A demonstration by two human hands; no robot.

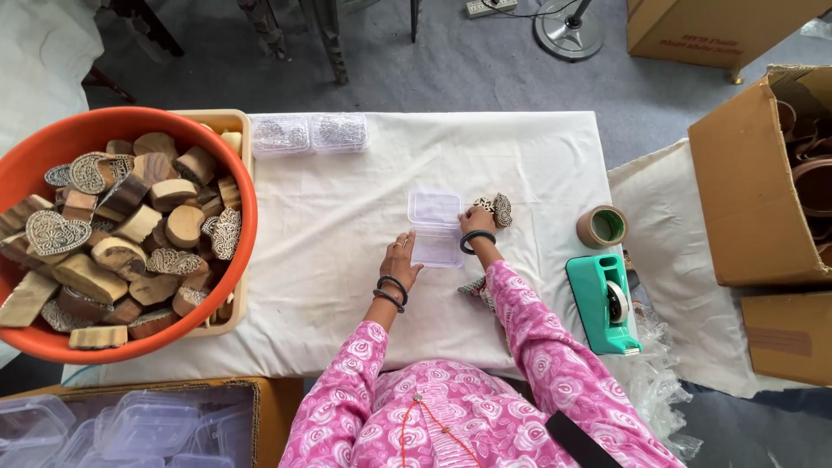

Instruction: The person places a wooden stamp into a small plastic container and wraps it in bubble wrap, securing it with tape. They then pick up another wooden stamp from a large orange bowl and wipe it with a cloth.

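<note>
White cloth covered the tabletop [347,217], which carried everything under inspection. An orange tub [35,156] stood at its left end, heaped with carved wooden printing blocks [130,234], several showing heart-shaped and floral faces. An open cardboard box [754,199] sat off the tabletop's right side, holding brown rings that could not be identified. A bin of empty clear plastic containers [147,425] lay near the person's left elbow. A teal tape dispenser [602,303] rested on the right part of the cloth, with a roll of brown tape [601,226] just beyond it. Two lidded clear boxes with pale contents [309,133] stood side by side at the far edge.

At the centre lay a clear hinged plastic box [436,227], opened flat. The left hand [400,260] rested beside its near left edge, fingers loosely spread, holding nothing; contact with the box could not be confirmed. The right hand [477,218] was closed on a small carved wooden block [497,209], held just right of the box and low over the cloth. Another small patterned piece [475,288] lay under the right forearm.
</note>
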